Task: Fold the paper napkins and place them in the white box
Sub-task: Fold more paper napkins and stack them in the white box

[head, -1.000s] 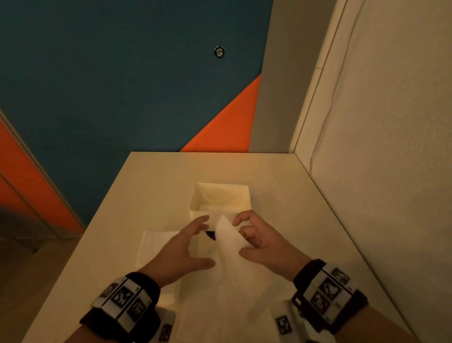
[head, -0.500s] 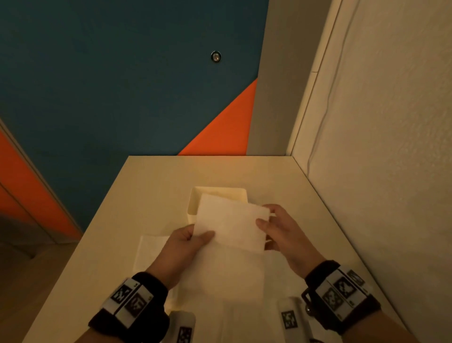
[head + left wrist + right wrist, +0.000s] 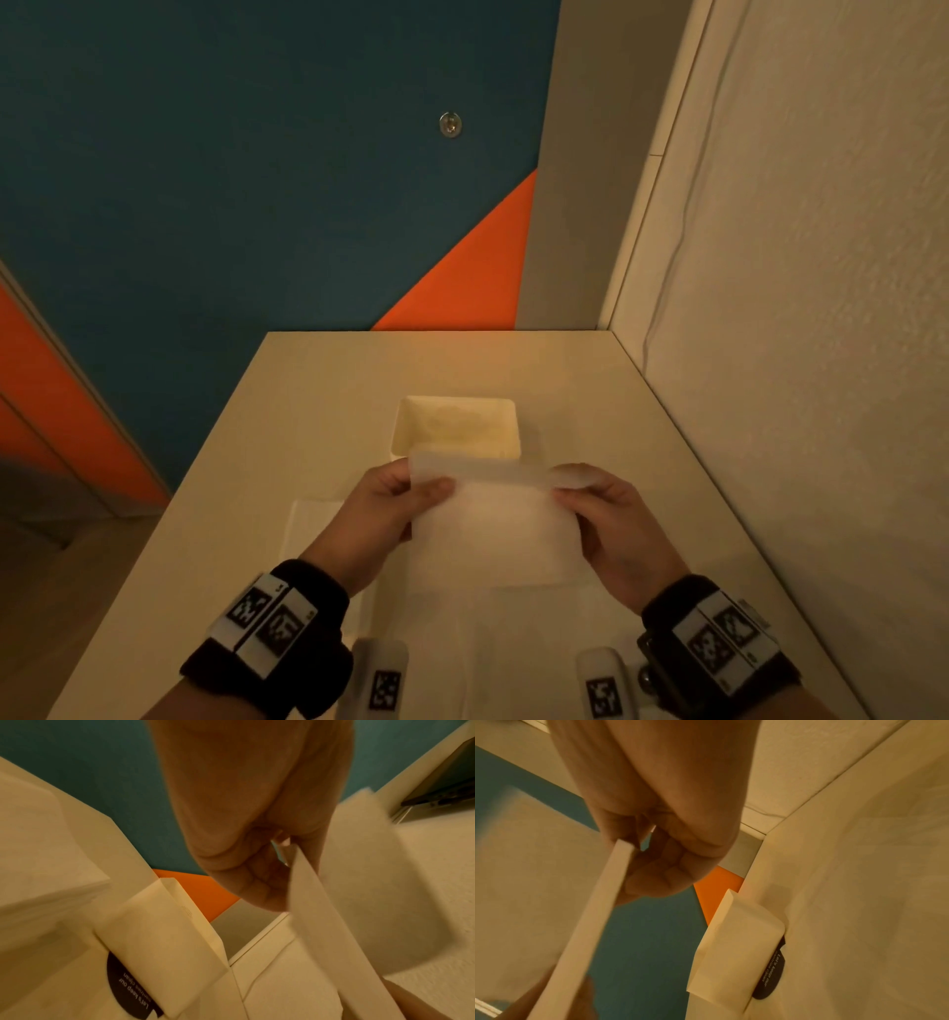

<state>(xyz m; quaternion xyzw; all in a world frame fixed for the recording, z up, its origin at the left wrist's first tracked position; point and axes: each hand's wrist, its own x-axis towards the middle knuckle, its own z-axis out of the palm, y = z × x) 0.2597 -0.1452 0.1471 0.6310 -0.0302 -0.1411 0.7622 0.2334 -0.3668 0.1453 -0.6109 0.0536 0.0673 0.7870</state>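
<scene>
Beige table (image 3: 328, 390) bears the white box (image 3: 454, 411); left hand (image 3: 380, 514) and right hand (image 3: 611, 519) pinch a napkin (image 3: 493, 529)

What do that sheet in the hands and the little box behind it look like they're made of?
The napkin looks like soft matte tissue paper: it is thin, lets some light through at its top edge, and bends where both hands pinch it. The white box seems stiff, with straight thin walls and a smooth, faintly glossy surface; plastic or coated card, hard to tell in this dim light.
</scene>
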